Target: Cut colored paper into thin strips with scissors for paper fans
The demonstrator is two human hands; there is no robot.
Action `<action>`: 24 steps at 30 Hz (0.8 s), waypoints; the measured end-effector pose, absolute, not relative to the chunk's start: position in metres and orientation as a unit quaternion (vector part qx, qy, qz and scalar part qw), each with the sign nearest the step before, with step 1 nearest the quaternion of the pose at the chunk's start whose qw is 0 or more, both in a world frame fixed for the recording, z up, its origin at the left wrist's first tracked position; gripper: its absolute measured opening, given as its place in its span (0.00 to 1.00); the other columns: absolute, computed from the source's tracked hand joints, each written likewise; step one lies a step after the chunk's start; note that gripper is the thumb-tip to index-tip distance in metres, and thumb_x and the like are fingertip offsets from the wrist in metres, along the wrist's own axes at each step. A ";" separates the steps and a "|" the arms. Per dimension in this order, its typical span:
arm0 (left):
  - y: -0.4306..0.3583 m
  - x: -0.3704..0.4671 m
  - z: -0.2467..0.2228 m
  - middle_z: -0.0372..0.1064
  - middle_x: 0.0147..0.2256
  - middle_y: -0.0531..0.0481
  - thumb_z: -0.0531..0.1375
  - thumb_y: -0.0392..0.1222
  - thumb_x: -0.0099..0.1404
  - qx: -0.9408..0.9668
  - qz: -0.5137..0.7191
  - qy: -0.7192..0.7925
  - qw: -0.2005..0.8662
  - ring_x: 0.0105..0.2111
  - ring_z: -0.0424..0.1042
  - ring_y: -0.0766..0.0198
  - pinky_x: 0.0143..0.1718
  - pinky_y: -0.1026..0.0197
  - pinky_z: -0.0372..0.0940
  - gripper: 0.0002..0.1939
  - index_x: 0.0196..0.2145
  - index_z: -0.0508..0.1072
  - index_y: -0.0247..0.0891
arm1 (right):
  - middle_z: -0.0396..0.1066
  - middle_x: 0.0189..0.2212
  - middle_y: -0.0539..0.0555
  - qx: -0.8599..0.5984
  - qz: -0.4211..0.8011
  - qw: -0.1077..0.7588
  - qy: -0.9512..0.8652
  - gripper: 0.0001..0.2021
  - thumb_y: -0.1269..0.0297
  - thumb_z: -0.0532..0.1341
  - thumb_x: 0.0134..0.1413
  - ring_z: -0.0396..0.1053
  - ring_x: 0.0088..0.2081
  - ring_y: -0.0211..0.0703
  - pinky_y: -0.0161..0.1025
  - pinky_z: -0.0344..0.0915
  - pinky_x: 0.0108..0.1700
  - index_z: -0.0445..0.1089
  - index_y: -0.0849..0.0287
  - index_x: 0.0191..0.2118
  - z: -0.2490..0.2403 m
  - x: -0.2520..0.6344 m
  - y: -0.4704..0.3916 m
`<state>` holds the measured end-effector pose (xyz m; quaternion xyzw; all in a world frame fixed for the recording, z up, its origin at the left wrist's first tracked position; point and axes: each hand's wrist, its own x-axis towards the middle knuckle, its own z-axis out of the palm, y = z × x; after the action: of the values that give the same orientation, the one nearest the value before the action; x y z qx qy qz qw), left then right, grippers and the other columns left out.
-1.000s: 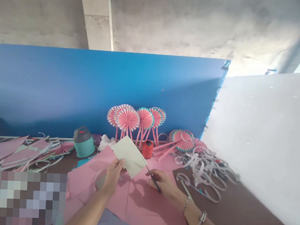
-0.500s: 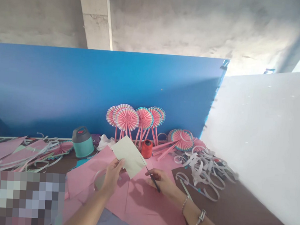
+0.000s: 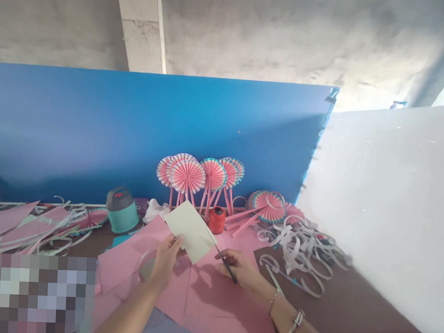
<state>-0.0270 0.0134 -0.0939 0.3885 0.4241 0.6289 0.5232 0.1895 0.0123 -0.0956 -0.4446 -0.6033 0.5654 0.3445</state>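
Between thumb and fingers, my left hand (image 3: 169, 255) grips a pale green sheet of paper (image 3: 191, 231) by its lower left edge. The sheet is tilted, its corner pointing up toward the paper fans. My right hand (image 3: 237, 270) is closed on a pair of dark scissors (image 3: 225, 266), whose blades lie along the sheet's right edge. How far the blades are apart is too small to tell. Below both hands lie pink paper sheets (image 3: 216, 303), on which the hands cast a shadow.
Round pink paper fans (image 3: 187, 176) stand against the blue panel (image 3: 136, 118), near a red thread spool (image 3: 217, 220). More fans (image 3: 268, 206) lie to the right beside a heap of curled white strips (image 3: 295, 248). A teal, grey-topped container (image 3: 122, 213) stands left.
Almost nothing differs. Both hands, the pale green sheet and the scissors keep their places; the view has shifted only very slightly.
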 end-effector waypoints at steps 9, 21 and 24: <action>0.014 -0.028 -0.095 0.75 0.43 0.40 0.63 0.52 0.54 0.396 0.630 0.411 0.527 0.41 0.74 0.51 0.40 0.53 0.69 0.24 0.45 0.73 0.34 | 0.56 0.17 0.42 -0.438 0.558 0.348 -0.613 0.21 0.52 0.69 0.33 0.52 0.19 0.30 0.31 0.48 0.20 0.69 0.60 0.34 -0.093 0.190 0.011; 0.013 -0.028 -0.095 0.75 0.44 0.39 0.62 0.52 0.55 0.394 0.616 0.431 0.528 0.36 0.76 0.52 0.28 0.61 0.68 0.25 0.47 0.72 0.34 | 0.56 0.18 0.43 -0.435 0.558 0.348 -0.615 0.21 0.53 0.69 0.34 0.52 0.20 0.30 0.30 0.48 0.20 0.69 0.60 0.35 -0.094 0.191 0.012; 0.013 -0.028 -0.094 0.74 0.44 0.39 0.62 0.52 0.55 0.395 0.615 0.432 0.528 0.36 0.76 0.52 0.27 0.62 0.68 0.26 0.47 0.71 0.34 | 0.56 0.18 0.42 -0.436 0.559 0.342 -0.616 0.22 0.52 0.69 0.34 0.52 0.19 0.30 0.30 0.48 0.20 0.68 0.60 0.35 -0.097 0.192 0.014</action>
<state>-0.0281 0.0129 -0.0940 0.3953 0.4315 0.6150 0.5284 0.1916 0.0136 -0.0966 -0.4362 -0.6161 0.5594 0.3423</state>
